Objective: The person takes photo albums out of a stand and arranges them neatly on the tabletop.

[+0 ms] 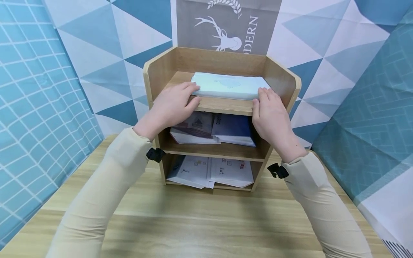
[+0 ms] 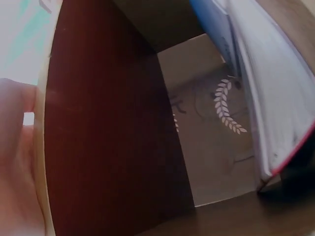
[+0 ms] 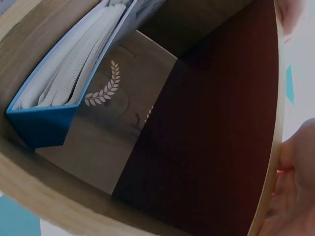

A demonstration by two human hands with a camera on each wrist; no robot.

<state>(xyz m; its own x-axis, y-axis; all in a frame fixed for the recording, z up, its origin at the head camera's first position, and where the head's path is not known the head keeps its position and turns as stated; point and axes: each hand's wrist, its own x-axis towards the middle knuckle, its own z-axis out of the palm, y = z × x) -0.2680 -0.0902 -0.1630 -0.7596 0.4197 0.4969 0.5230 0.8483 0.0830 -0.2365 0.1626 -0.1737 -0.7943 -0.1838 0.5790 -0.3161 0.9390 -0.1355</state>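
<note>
On the top board of the wooden desk shelf (image 1: 227,104) lies a pale, flat stack (image 1: 230,86) with a faint drawing on its upper face. Whether it is paper, a book or a thin box, I cannot tell. My left hand (image 1: 175,104) touches its left front corner with fairly straight fingers, the thumb near the board's front edge. At the right front corner my right hand (image 1: 269,113) rests its fingers against the stack, thumb by the board edge. Both wrist views look under the top board, the left hand (image 2: 17,162) and right hand (image 3: 290,182) partly showing beyond its edge.
Books (image 1: 235,130) and a patterned booklet (image 1: 195,125) lie in the middle compartment. Several printed papers or booklets (image 1: 193,170) fill the bottom one, slightly over its edge. The shelf stands on a wooden table (image 1: 193,222) before patterned cloth (image 1: 106,43).
</note>
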